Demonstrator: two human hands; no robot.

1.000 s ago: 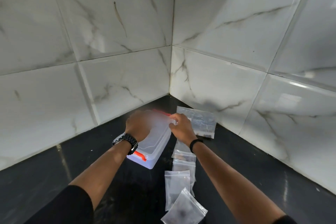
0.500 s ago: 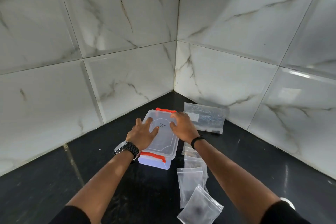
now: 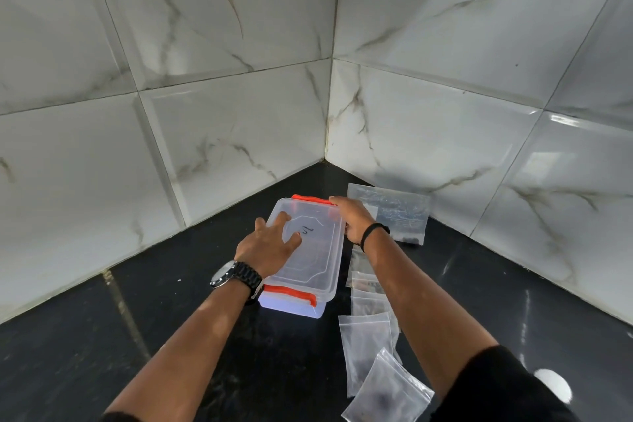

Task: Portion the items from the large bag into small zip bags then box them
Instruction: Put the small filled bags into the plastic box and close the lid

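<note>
A clear plastic box (image 3: 317, 267) with orange clips stands on the black counter, its lid lying on top. My left hand (image 3: 270, 245) rests flat on the lid with the fingers spread. My right hand (image 3: 352, 216) curls over the box's far right corner, beside the far orange clip (image 3: 310, 199). The near clip (image 3: 291, 293) sticks out from the front end. The large clear bag (image 3: 399, 212) leans against the right wall, with dark bits at its bottom. Several small zip bags (image 3: 364, 346) lie in a row right of the box, under my right forearm.
The black counter (image 3: 191, 325) ends in a corner between two white marble-tiled walls (image 3: 239, 134), just behind the box. One small zip bag (image 3: 387, 390) lies closest to me. A small white round thing (image 3: 553, 384) shows at the lower right.
The lid, held tilted over the box a second ago, now lies flat on it. My left hand has spread over the lid and my right hand has shifted to the far right corner.
</note>
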